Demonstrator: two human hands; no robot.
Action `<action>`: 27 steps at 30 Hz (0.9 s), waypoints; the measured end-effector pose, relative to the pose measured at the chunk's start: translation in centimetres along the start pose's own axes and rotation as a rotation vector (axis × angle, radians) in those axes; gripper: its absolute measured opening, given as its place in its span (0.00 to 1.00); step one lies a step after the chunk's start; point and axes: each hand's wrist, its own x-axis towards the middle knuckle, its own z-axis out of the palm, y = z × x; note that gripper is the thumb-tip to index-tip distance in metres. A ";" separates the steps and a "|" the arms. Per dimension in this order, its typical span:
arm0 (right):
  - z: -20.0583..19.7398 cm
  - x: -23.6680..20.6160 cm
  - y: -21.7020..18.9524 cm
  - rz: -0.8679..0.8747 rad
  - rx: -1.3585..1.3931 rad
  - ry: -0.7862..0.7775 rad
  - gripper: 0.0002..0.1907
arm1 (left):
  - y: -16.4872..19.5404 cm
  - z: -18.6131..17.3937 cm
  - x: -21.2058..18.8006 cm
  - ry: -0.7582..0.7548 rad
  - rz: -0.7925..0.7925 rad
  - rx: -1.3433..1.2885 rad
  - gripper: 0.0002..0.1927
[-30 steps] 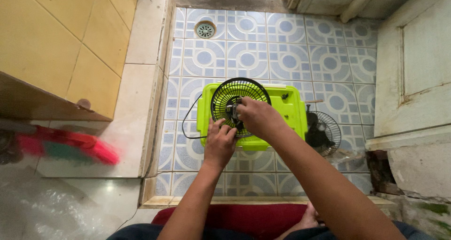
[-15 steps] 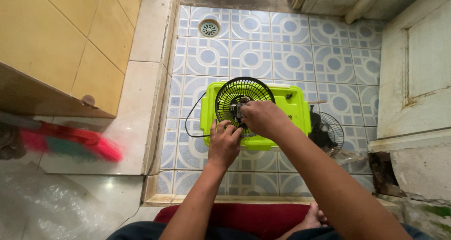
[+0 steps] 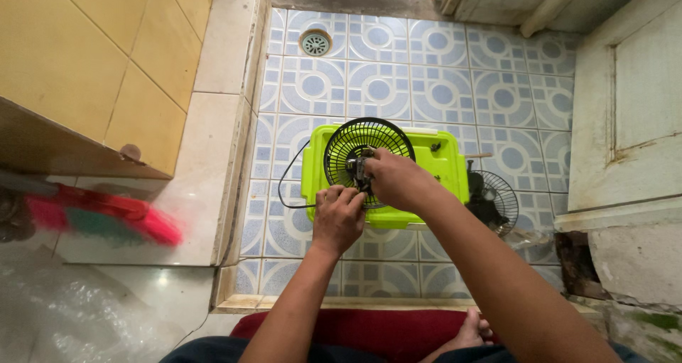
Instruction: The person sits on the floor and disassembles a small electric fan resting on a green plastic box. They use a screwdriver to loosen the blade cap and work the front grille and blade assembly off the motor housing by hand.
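Note:
A small fan with a black wire grille lies on top of a lime-green plastic box on the tiled floor. My right hand is closed around the fan's motor hub at the middle of the grille. My left hand grips the lower edge of the fan, fingers curled on it, just below the right hand. A black cord loops out from the fan to the left of the box.
A second black fan grille lies right of the box. A round floor drain sits at the far end. A raised tiled ledge runs along the left; a red-and-green broom lies there. A pale door stands right. Red cloth lies near my foot.
Both hands stay on the fan; the view has shifted slightly downward and right. No clear change in grip.

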 end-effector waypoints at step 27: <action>0.2 -0.6 0.6 -0.012 0.026 0.020 0.04 | 0.0 0.3 0.2 -0.014 0.043 0.067 0.14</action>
